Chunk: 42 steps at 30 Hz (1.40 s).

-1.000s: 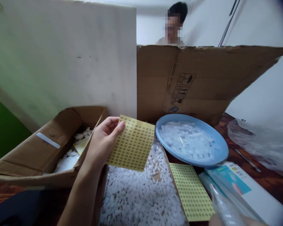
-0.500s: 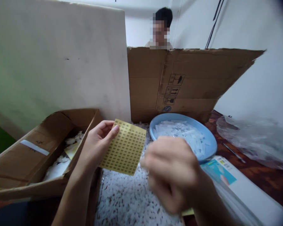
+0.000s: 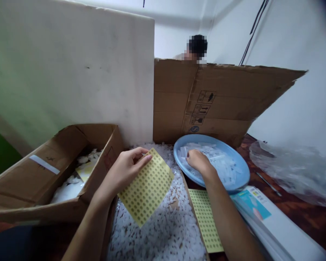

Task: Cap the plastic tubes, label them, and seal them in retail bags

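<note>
My left hand (image 3: 133, 163) pinches the top edge of a yellow sticker sheet (image 3: 148, 186) covered with rows of small dark round marks. The sheet hangs tilted above a mass of small white pieces (image 3: 154, 232). Over at the light blue basin (image 3: 244, 170), my right hand (image 3: 197, 160) has its fingers closed and pointing down among small clear plastic bags (image 3: 225, 166). What those fingers hold, if anything, is hidden. A second yellow sticker sheet (image 3: 205, 221) lies flat below the basin, partly under my right forearm.
An open cardboard box (image 3: 70, 206) on the left holds white scraps and yellow paper. A white box (image 3: 285, 224), a thin metal tool (image 3: 268, 184) and crumpled clear plastic (image 3: 293, 166) lie right. Behind stand a white panel (image 3: 97, 72) and upright cardboard (image 3: 233, 98); a person's head (image 3: 197, 47) shows beyond.
My right hand has moved forward from beside the sheet into the basin. The held sheet has tilted and turned. The person behind the cardboard has lowered their head.
</note>
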### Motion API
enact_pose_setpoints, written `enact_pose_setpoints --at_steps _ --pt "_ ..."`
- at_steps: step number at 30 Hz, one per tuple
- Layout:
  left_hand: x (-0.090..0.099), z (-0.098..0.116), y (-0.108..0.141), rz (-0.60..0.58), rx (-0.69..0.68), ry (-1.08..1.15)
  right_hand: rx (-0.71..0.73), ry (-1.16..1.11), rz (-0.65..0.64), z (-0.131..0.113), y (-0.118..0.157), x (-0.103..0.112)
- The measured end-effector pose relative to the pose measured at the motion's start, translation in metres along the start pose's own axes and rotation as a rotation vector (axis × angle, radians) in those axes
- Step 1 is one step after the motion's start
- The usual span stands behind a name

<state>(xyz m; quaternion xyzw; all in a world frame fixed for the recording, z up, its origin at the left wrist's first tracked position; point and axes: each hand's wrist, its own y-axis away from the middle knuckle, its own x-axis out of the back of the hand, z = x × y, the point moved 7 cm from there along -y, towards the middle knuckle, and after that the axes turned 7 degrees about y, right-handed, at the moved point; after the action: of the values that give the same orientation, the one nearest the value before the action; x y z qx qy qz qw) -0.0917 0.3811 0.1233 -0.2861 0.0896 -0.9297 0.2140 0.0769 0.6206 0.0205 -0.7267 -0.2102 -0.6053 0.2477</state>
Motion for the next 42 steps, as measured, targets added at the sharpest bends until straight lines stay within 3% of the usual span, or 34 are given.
enact_pose_setpoints --at_steps 6,10,15,18,21,23,27,34,38,42 --pt "-0.015 -0.007 -0.003 -0.145 0.016 -0.086 0.008 -0.058 0.017 0.005 -0.001 0.0" --pt "-0.036 -0.021 -0.001 -0.315 0.014 -0.169 0.032 -0.166 0.155 0.003 -0.002 0.027" --pt "-0.074 -0.058 0.011 -0.557 0.06 -0.298 0.196 -0.44 0.417 -0.027 0.013 0.07" --pt "-0.091 -0.068 0.009 -0.511 -0.002 -0.408 0.303 -0.567 0.506 -0.051 0.027 0.084" --pt "-0.106 -0.068 0.004 -0.444 -0.059 -0.505 0.36 -0.658 0.493 -0.07 0.036 0.088" --pt "-0.119 -0.068 0.004 -0.479 -0.097 -0.514 0.367 -0.731 0.483 -0.076 0.039 0.09" --pt "-0.138 -0.074 0.009 -0.538 -0.104 -0.516 0.328 -0.784 0.5 -0.075 0.041 0.092" --pt "-0.159 -0.088 0.014 -0.488 -0.048 -0.536 0.29 -0.841 0.488 -0.067 0.038 0.09" --pt "-0.16 -0.085 0.014 -0.467 -0.062 -0.525 0.271 -0.847 0.403 -0.072 0.036 0.083" --pt "-0.141 -0.073 0.008 -0.458 -0.099 -0.453 0.308 -0.827 0.305 -0.08 0.035 0.077"
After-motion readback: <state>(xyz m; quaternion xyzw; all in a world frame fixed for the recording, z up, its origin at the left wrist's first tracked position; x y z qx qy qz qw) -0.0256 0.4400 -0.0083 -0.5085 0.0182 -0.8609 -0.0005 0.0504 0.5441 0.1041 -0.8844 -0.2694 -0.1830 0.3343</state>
